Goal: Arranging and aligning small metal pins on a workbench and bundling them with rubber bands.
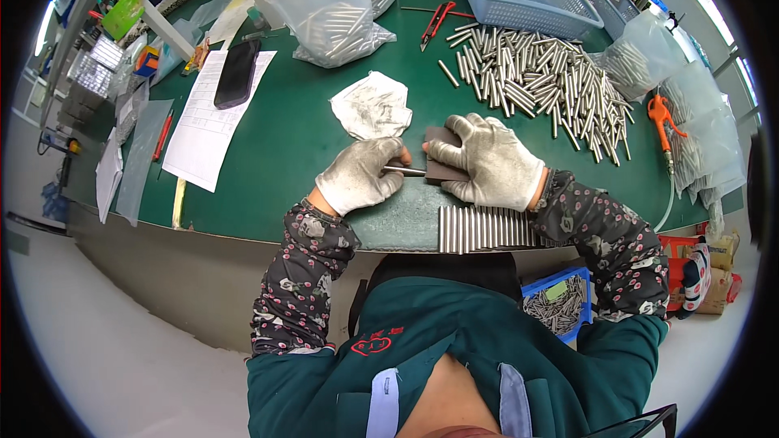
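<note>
Green bench [300,134]: carrying your work near the middle of its near edge.
Left hand [359,176]: pinching, gloved fingers curling nearly closed around the left end of a metal rod [410,171].
Right hand [495,164]: bending part-way closed, gripping a dark block [443,172] from above.
Rod and block: lying just in from the near edge; the rod's right end is meeting the block, but you can't tell whether it's entering or only touching.
Row of rods [483,230]: lining the near edge, right of middle.
Loose pile [535,85]: spreading toward the far right corner.
Roll risk: your right sleeve [604,231] is hanging close by the row; an elbow nudge could be sending rods over the edge.
Slip risk: a loosening left pinch could be letting the rod skew against the block.
</note>
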`<control>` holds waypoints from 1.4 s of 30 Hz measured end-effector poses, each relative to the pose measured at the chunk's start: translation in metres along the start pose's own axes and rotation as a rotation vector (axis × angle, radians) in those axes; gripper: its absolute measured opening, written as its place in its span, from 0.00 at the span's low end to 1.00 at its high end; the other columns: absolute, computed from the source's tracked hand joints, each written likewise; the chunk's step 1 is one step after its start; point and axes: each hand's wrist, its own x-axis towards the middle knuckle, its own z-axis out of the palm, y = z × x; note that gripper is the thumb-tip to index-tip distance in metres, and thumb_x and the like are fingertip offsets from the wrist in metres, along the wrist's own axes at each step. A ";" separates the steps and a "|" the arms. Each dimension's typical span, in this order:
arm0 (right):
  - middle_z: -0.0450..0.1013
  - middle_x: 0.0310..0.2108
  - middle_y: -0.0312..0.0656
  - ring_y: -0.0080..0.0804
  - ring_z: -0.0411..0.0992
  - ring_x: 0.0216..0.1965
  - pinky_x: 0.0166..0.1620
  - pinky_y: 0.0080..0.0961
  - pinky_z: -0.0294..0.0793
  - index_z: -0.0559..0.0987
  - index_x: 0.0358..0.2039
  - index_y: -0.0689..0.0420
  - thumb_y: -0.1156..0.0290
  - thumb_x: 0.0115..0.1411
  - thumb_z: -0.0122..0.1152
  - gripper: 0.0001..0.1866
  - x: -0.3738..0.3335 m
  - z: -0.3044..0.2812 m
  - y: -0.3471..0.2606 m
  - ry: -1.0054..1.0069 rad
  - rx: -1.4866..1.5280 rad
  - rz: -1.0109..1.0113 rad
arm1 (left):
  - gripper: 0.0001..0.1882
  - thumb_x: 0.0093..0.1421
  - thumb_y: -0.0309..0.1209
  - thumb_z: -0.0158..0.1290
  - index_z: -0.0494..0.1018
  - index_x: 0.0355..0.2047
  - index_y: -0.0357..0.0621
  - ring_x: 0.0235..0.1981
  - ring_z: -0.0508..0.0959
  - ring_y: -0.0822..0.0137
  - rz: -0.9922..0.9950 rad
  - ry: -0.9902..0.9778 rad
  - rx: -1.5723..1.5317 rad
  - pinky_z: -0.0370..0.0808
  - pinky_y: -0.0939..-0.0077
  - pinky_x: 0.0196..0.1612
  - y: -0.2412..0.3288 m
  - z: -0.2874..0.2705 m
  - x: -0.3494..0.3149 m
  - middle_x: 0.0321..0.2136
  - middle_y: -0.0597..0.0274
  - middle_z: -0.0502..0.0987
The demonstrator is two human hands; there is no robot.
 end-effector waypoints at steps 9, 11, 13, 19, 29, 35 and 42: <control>0.69 0.39 0.53 0.48 0.70 0.40 0.43 0.40 0.71 0.76 0.49 0.52 0.56 0.50 0.59 0.26 -0.001 -0.003 0.004 0.028 0.006 0.003 | 0.09 0.50 0.22 0.55 0.73 0.34 0.37 0.26 0.77 0.63 -0.024 0.003 -0.059 0.72 0.72 0.31 0.000 -0.001 -0.001 0.24 0.54 0.75; 0.68 0.39 0.53 0.48 0.70 0.40 0.44 0.39 0.72 0.75 0.50 0.52 0.56 0.50 0.59 0.26 0.001 -0.003 0.001 0.042 0.011 0.024 | 0.09 0.50 0.22 0.55 0.73 0.34 0.37 0.26 0.77 0.63 -0.013 0.007 -0.054 0.72 0.72 0.31 -0.007 0.002 -0.001 0.24 0.53 0.75; 0.68 0.38 0.53 0.47 0.70 0.39 0.43 0.40 0.71 0.74 0.52 0.52 0.56 0.51 0.58 0.27 0.004 -0.001 -0.013 0.112 0.093 -0.130 | 0.08 0.50 0.22 0.56 0.73 0.33 0.38 0.26 0.76 0.62 0.071 0.049 -0.084 0.72 0.71 0.31 -0.011 0.005 -0.001 0.25 0.53 0.75; 0.68 0.31 0.49 0.44 0.70 0.35 0.37 0.38 0.70 0.77 0.38 0.57 0.56 0.55 0.57 0.18 0.012 -0.001 0.000 0.178 -0.052 0.071 | 0.08 0.50 0.23 0.57 0.72 0.31 0.38 0.27 0.75 0.57 0.071 0.032 -0.013 0.71 0.68 0.32 -0.009 0.006 -0.001 0.25 0.53 0.74; 0.68 0.33 0.52 0.43 0.70 0.37 0.38 0.40 0.70 0.75 0.40 0.55 0.57 0.53 0.56 0.18 0.009 0.012 -0.023 0.083 -0.025 0.017 | 0.07 0.51 0.24 0.57 0.72 0.30 0.38 0.25 0.76 0.61 0.050 0.051 -0.091 0.71 0.70 0.31 -0.015 0.006 0.000 0.24 0.54 0.74; 0.68 0.38 0.49 0.43 0.69 0.43 0.43 0.38 0.69 0.72 0.46 0.57 0.55 0.52 0.59 0.25 0.021 0.009 -0.003 0.058 -0.218 0.176 | 0.06 0.51 0.23 0.57 0.73 0.31 0.38 0.23 0.74 0.66 0.025 0.022 -0.078 0.70 0.74 0.29 -0.008 0.005 -0.004 0.22 0.57 0.74; 0.62 0.56 0.56 0.53 0.58 0.60 0.62 0.44 0.56 0.65 0.58 0.61 0.51 0.49 0.63 0.40 0.017 -0.008 0.000 0.198 -0.243 0.220 | 0.07 0.51 0.22 0.57 0.73 0.32 0.38 0.23 0.73 0.72 0.015 0.038 -0.106 0.70 0.77 0.28 -0.011 0.007 0.001 0.21 0.60 0.73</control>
